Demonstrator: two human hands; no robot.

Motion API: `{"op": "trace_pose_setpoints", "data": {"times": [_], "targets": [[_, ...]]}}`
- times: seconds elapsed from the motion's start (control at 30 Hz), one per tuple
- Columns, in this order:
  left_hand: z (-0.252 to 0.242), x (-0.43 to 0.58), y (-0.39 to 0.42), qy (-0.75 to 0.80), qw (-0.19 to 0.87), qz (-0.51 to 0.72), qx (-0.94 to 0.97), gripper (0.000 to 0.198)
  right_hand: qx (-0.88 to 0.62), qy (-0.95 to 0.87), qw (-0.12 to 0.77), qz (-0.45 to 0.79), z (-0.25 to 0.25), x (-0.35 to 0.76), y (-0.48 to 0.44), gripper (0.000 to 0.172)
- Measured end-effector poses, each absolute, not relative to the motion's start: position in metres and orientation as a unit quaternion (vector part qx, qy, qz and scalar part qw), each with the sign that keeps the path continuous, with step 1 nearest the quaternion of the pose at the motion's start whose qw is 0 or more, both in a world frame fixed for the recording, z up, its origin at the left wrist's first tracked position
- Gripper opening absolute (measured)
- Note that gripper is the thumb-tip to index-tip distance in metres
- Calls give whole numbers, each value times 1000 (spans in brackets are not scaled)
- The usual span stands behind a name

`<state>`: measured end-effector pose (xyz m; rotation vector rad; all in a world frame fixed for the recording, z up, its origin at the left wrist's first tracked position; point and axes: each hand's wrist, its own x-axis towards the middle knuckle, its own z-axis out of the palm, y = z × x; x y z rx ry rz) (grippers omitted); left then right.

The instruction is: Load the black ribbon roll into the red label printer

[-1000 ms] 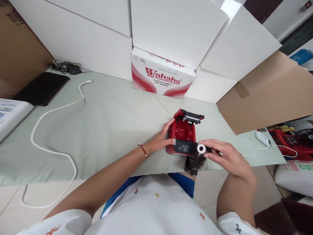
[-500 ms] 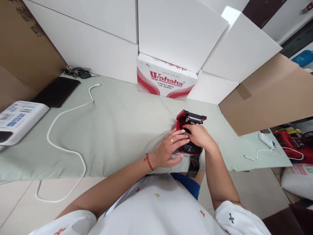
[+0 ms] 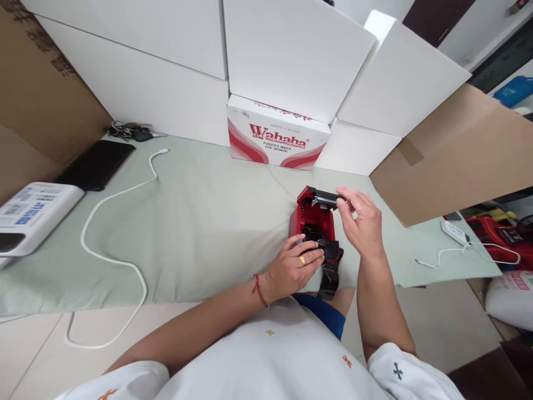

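Note:
A small red and black device (image 3: 293, 221), which looks like a portable label printer, stands near the table's front edge. Its black-edged lid (image 3: 327, 195) is raised, and a red hollow shows inside. My left hand (image 3: 296, 265) lies over the near left part of the device, fingers curled across its black front section; the thumb is hidden. With thumb and fingertips, my right hand (image 3: 361, 219) pinches the right end of the raised lid. From the device's near side a dark strip (image 3: 328, 280) hangs over the table edge.
Behind the device stands a white and red Wahaha box (image 3: 277, 136) against white panels. On the left lie a white cable (image 3: 108, 258), a black tablet-like slab (image 3: 100, 165), a white device (image 3: 37, 216) and keys (image 3: 131, 131). A cardboard panel (image 3: 449, 161) borders the right.
My right hand has left the device's inside and moved right and up to the lid's end. My left hand has slid slightly toward me, and the red hollow is now uncovered.

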<state>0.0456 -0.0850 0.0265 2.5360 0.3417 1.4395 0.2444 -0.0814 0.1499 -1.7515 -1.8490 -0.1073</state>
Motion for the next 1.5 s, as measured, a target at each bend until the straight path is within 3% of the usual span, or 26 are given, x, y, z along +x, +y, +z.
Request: {"op": "trace_pose_setpoints", "data": {"times": [0.13, 0.27, 0.43, 0.6, 0.8, 0.93, 1.07, 1.17, 1.33, 1.5], "targets": [[32, 49, -90, 112, 56, 496, 859, 20, -642, -713, 271, -77, 135, 259, -71, 53], [32, 47, -93, 103, 64, 483, 867, 21, -645, -721, 248, -53, 122, 260, -86, 43], [30, 43, -96, 111, 79, 485, 864, 36, -639, -753, 158, -3, 120, 252, -129, 34], [35, 38, -80, 156, 147, 492, 844, 60, -648, -755, 99, 20, 122, 249, -144, 42], [24, 27, -41, 178, 219, 438, 854, 75, -646, -760, 64, 14, 125, 247, -141, 53], [18, 25, -33, 172, 243, 431, 852, 73, -665, -738, 106, 35, 115, 247, -146, 58], [18, 20, -32, 120, 309, 444, 833, 67, -658, -718, 220, 52, 96, 246, -159, 66], [16, 15, -35, 87, 286, 476, 827, 61, -631, -715, 296, 50, 85, 240, -172, 66], [11, 11, -36, 150, 168, 508, 831, 59, -573, -753, 323, 33, 83, 230, -187, 57], [10, 14, -35, 169, 207, 505, 821, 58, -552, -764, 334, 21, 88, 226, -189, 55]]}}
